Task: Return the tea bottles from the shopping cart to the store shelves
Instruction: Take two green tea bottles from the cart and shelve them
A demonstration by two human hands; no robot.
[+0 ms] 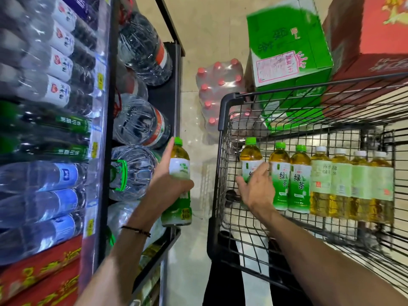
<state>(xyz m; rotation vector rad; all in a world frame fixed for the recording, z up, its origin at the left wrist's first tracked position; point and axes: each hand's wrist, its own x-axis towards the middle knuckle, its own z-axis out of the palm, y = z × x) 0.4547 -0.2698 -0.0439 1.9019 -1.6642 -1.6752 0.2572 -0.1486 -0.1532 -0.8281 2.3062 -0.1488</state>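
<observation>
Left of the cart [221,120]: my left hand [167,184] gripped one tea bottle [180,164]. Inside the cart: my right hand [256,191] clasped the leftmost bottle [250,155].

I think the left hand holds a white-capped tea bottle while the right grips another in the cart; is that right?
No: the head view shows a green cap on the tea bottle in the left hand; the right hand grips another in the cart.
</observation>
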